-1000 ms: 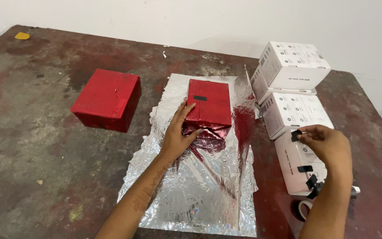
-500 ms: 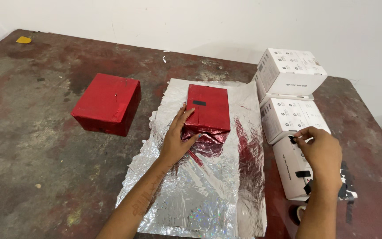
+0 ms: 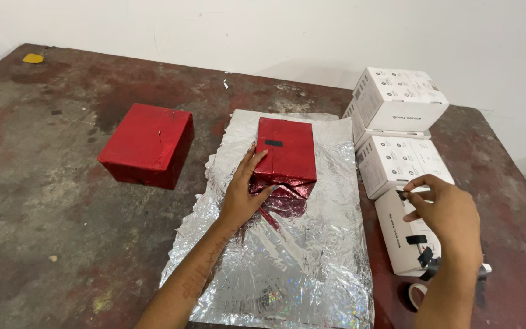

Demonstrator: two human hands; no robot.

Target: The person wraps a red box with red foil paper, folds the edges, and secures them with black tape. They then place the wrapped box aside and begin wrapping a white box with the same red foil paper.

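Pressing left hand (image 3: 241, 198), flat on red-wrapped box (image 3: 286, 149)

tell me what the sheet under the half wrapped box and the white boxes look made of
Silver sheet: thin metallic foil or foil paper, going by its crinkles, mirror glare and rainbow glints. White boxes: likely matte printed cardboard, with crisp folded edges and no shine. The half-wrapped box wears glossy red foil wrap.

Bright even light, soft shadows, sharp
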